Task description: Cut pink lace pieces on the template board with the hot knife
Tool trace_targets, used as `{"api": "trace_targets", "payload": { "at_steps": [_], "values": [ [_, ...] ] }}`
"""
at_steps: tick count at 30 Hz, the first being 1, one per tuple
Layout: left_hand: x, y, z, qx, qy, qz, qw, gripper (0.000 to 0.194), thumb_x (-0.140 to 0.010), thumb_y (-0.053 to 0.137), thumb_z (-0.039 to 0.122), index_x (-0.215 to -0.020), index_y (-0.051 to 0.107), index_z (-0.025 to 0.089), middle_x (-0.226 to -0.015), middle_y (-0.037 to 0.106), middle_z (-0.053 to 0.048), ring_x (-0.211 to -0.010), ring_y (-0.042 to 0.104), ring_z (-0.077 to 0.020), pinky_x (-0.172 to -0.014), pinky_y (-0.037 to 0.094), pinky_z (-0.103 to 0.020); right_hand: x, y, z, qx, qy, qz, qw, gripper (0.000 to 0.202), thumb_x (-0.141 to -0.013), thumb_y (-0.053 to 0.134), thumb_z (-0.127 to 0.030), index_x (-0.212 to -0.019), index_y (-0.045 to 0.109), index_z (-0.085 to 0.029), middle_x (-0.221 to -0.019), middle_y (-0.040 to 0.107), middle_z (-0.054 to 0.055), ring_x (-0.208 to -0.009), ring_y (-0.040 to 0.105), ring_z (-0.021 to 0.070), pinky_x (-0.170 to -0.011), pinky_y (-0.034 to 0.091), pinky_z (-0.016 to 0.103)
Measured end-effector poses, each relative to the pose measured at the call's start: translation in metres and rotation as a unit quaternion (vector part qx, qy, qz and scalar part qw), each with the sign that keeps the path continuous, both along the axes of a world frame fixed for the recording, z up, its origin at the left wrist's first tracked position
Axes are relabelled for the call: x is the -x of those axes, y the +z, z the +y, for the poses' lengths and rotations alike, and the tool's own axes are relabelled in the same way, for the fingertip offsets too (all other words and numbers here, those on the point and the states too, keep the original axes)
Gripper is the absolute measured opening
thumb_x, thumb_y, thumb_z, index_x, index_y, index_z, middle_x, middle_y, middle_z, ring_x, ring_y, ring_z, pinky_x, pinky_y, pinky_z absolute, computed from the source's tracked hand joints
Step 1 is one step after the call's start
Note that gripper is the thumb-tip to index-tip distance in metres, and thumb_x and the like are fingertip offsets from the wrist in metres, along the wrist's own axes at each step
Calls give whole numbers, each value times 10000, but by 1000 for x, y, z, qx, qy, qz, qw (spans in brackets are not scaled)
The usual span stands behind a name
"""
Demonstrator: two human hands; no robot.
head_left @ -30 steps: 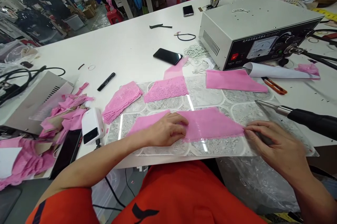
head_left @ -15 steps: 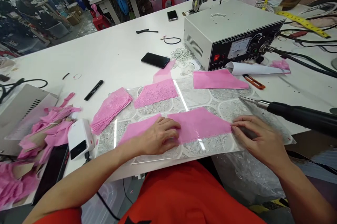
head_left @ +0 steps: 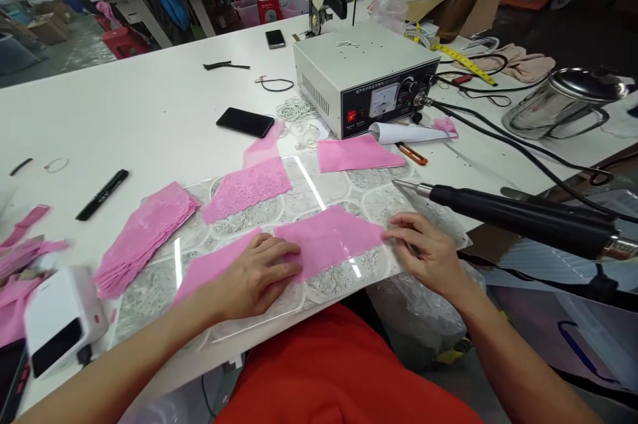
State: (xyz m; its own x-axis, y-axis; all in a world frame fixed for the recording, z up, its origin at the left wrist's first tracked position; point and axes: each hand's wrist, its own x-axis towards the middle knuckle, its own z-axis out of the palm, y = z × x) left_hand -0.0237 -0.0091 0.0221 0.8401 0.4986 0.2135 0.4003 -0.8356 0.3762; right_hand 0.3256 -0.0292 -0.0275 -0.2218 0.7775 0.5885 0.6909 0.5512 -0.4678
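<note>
One pink fabric panel (head_left: 331, 238), seemingly at alignment: left hand (head_left: 262, 271) unclenched atop, right hand (head_left: 428, 254) at right corner, pinch unclear; next need, a flat lay.

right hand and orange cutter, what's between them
In the head view, the metal tip of the black tool shows between the right hand and orange cutter, with mat visible around it.

matt pink cloth (head_left: 329, 234), glossy patterned mat (head_left: 336, 186), smooth metal-looking box (head_left: 366, 52)
</note>
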Motion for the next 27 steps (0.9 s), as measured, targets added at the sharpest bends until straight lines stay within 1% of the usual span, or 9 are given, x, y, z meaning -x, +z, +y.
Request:
{"api": "trace_targets", "payload": {
  "at_steps": [7, 11, 13, 15, 18, 20, 23, 25, 27],
  "values": [
    [-5, 7, 7, -16, -24, 0, 1000, 225, -982, 504, 106, -1084, 693, 173, -1164, 694, -101, -1005, 627, -213, -899, 446, -376, 2, 1, -1, -4, -21, 15, 1000, 228, -865, 561, -75, -839, 717, -239, -1011, 719, 56, -894, 720, 168, -712, 593, 290],
    [-29, 6, 24, -59, -65, -3, 996, 282, -1027, 438, 111, -1188, 668, 136, -1213, 717, -117, -1098, 663, -226, -974, 466, -389, -3, -3, -12, 41, -119, 112, 986, 130, -877, 604, -174, -851, 711, -243, -980, 732, 55, -882, 716, 181, -752, 598, 325],
    [-47, 1, 36, -85, -94, 0, 992, 316, -1059, 403, 141, -1259, 648, 120, -1297, 703, -126, -1211, 644, -246, -1035, 462, -400, -9, -9, -17, 77, -189, 216, 955, 72, -862, 669, -251, -921, 709, -239, -970, 729, 59, -882, 714, 192, -771, 608, 350],
    [-64, -7, 48, -101, -120, 10, 988, 355, -1093, 369, 203, -1330, 624, 132, -1392, 662, -121, -1329, 590, -255, -1106, 439, -411, -17, -14, -18, 91, -234, 343, 905, 257, -803, 761, -333, -1029, 691, -232, -975, 721, 60, -883, 713, 207, -789, 628, 395],
    [-82, -18, 60, -102, -143, 45, 983, 417, -1119, 327, 299, -1427, 574, 163, -1497, 585, -101, -1448, 490, -250, -1187, 387, -420, -27, -15, -10, 64, -242, 480, 841, 588, -659, 886, -386, -1172, 637, -240, -1077, 703, 68, -970, 703, 248, -923, 612, 573],
    [-87, -22, 63, -94, -152, 67, 982, 441, -1124, 317, 340, -1463, 548, 177, -1529, 555, -88, -1483, 448, -238, -1222, 353, -418, -28, -10, -1, 29, -238, 514, 823, 707, -617, 911, -394, -1239, 595, -279, -1189, 674, 56, -1117, 671, 262, -1080, 500, 672],
    [-88, -26, 63, -92, -160, 82, 979, 452, -1126, 318, 365, -1477, 539, 188, -1548, 533, -76, -1497, 427, -233, -1265, 288, -432, -21, 1, 15, -20, -197, 540, 818, 659, -687, 855, -381, -1275, 562, -338, -1287, 610, 6, -1300, 581, 229, -1222, 340, 668],
    [-86, -27, 62, -96, -159, 85, 979, 441, -1124, 329, 359, -1475, 543, 198, -1551, 531, -67, -1500, 424, -230, -1284, 248, -432, -14, 6, 25, -38, -166, 565, 807, 528, -742, 789, -359, -1227, 580, -345, -1309, 571, -10, -1316, 563, 220, -1211, 352, 676],
    [-85, -27, 61, -99, -157, 87, 979, 428, -1121, 349, 351, -1470, 549, 206, -1549, 533, -66, -1502, 420, -228, -1292, 232, -431, -8, 9, 34, -57, -166, 586, 791, 409, -773, 734, -379, -1156, 597, -336, -1272, 568, -11, -1247, 597, 219, -1164, 416, 674]
  ]
}}
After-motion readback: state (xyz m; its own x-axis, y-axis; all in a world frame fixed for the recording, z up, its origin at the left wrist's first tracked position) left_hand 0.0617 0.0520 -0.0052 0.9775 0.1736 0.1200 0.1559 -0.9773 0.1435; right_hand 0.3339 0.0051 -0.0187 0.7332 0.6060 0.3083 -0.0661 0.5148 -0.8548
